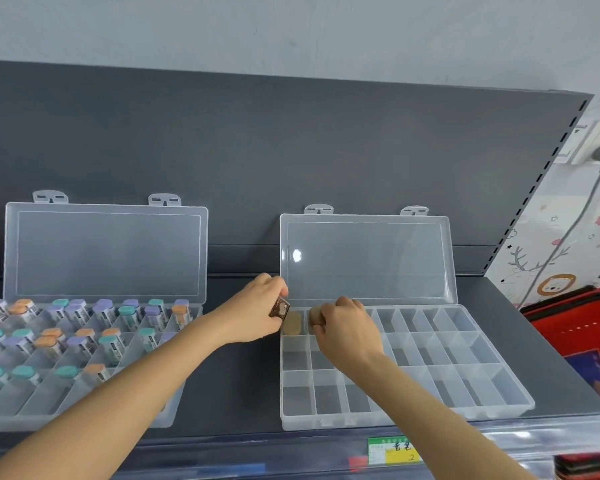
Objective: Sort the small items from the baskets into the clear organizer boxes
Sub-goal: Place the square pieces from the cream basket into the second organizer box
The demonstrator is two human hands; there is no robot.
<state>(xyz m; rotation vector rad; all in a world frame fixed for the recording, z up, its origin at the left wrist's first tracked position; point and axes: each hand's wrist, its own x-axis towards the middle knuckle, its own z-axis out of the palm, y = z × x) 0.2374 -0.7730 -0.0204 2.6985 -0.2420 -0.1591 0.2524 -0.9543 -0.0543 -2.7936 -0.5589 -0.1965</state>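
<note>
Two tan blocks occupy the right box's eleven-o'clock corner: a loose tan block in the end compartment, and a second tan block pinched by the right hand. At their nine o'clock, the left hand grips a dark packet. This box looks barely begun; the left box is largely stocked with capped tubes.

A green and yellow price tag on the near shelf rail carries two handwritten Chinese characters, too blurred to read for certain, and below them the numeral 2. The capped tubes in the left organizer box wear barcode labels too small to read. At the red basket, far right, a blue label is illegible.
</note>
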